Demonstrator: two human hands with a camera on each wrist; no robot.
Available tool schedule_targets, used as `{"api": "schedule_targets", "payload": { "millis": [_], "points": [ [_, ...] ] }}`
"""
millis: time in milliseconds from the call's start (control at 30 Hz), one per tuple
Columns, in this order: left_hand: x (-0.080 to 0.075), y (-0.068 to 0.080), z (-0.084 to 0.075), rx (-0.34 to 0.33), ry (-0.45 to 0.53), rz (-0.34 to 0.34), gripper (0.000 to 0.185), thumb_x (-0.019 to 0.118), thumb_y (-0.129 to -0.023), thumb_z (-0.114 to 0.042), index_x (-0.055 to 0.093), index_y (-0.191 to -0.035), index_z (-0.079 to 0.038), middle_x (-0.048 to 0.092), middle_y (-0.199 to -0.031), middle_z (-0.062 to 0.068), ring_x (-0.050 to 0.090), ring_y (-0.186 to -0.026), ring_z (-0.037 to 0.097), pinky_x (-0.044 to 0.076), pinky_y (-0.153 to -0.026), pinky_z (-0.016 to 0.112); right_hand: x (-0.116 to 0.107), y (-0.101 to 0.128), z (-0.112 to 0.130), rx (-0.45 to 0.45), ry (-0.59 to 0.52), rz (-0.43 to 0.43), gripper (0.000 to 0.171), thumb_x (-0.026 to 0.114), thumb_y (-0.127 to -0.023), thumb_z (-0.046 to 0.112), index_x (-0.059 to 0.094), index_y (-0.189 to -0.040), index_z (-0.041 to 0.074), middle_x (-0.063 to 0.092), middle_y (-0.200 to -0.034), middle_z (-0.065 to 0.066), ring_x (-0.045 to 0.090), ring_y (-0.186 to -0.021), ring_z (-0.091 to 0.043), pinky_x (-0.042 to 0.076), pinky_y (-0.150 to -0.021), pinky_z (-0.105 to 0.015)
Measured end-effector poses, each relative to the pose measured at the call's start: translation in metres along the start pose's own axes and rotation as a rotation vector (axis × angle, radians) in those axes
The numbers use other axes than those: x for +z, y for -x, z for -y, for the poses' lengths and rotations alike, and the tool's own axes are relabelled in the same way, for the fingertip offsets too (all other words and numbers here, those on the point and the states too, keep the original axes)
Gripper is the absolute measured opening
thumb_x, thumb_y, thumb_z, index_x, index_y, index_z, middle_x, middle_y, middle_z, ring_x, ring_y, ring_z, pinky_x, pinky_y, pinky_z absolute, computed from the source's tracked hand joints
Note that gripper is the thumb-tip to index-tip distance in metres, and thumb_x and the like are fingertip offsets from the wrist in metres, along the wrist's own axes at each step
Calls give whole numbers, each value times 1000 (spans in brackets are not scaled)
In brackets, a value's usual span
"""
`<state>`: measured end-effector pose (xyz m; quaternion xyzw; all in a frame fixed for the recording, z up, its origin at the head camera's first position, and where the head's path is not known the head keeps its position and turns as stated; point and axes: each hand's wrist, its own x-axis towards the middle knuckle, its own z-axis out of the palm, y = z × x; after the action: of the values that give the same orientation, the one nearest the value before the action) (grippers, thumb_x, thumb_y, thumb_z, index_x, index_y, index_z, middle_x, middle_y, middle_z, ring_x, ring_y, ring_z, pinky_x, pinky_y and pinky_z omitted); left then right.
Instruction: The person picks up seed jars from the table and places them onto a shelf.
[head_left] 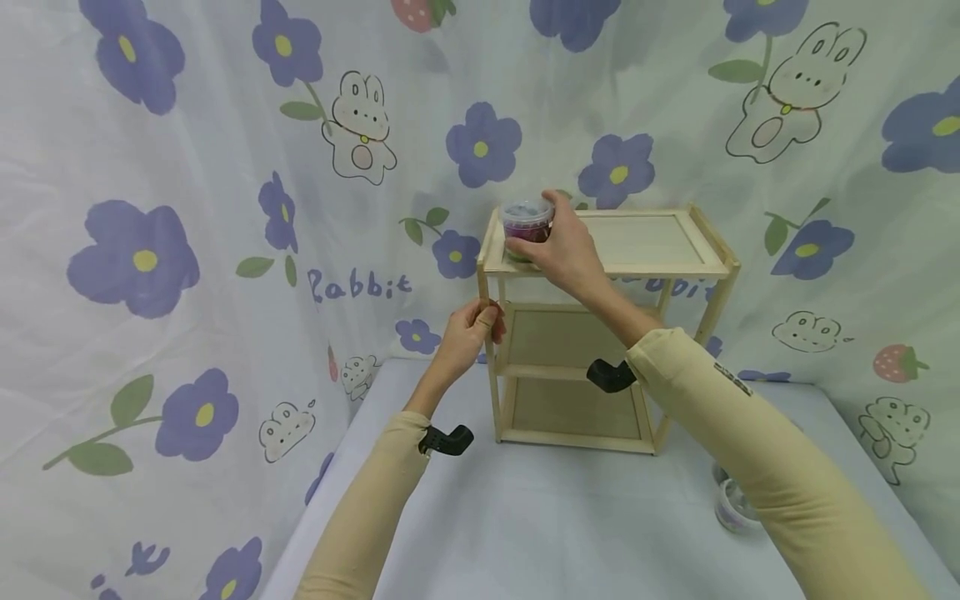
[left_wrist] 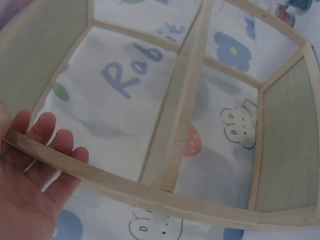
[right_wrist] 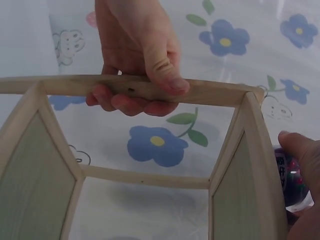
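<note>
A small wooden shelf rack (head_left: 603,271) with three tiers stands on the table. My left hand (head_left: 459,340) grips its left front post (left_wrist: 125,186), fingers wrapped round one side and thumb on the other, as the right wrist view also shows. With thumb and fingers, my right hand (head_left: 573,254) holds a clear plastic tub (head_left: 527,215) with purple contents or label at the left end of the top tier. In the right wrist view, part of the tub (right_wrist: 289,175) shows beyond the rack's top panel, with my right hand (right_wrist: 306,157) around it.
Clear tubs (head_left: 733,507) stand on the table to the right, partly hidden by my right sleeve. The white-covered table (head_left: 525,517) extends in front of the rack. A patterned curtain (head_left: 225,167) hangs close behind and to the left.
</note>
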<state>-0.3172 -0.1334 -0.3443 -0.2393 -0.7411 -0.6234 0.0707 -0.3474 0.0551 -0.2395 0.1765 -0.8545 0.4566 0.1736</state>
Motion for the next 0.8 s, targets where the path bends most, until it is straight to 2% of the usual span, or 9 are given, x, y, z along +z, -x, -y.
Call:
{"api": "schedule_targets", "payload": {
  "millis": [233,400,500,667,800],
  "points": [
    [3,-3,1,13,-10,7,32,44,-105,-12,54,-101,18,57,-89,36,58,-75,45,47,-79,65,-10,1,-3,22,-46,47,99,78,-84,33,16,-156,5,46,-141,-21,57,-120,-31,54,-90,-41],
    [4,-3,1,5,-20,-2,28,44,-105,-12,57,-98,12,59,-89,34,59,-75,42,50,-78,61,-19,5,-6,44,-93,77,99,79,-84,31,15,-156,8,47,-143,-19,55,-123,-30,53,-92,-43],
    [3,-2,1,1,-16,-11,25,44,-105,-12,58,-98,7,59,-89,35,59,-76,45,49,-79,63,-25,10,-8,54,-103,84,99,78,-84,32,14,-157,9,45,-146,-16,54,-126,-30,51,-96,-43],
    [1,-1,2,12,-14,-15,24,44,-105,-11,58,-99,9,58,-90,38,58,-77,51,50,-78,62,-34,18,-10,69,-122,82,99,77,-85,35,15,-157,9,44,-148,-15,51,-129,-30,49,-100,-44],
    [1,-1,1,9,-19,-8,24,44,-105,-10,57,-98,9,58,-91,39,57,-77,50,53,-75,54,-44,25,-15,81,-134,62,93,76,-86,36,19,-156,9,44,-147,-13,50,-130,-29,48,-102,-45]
  ]
}}
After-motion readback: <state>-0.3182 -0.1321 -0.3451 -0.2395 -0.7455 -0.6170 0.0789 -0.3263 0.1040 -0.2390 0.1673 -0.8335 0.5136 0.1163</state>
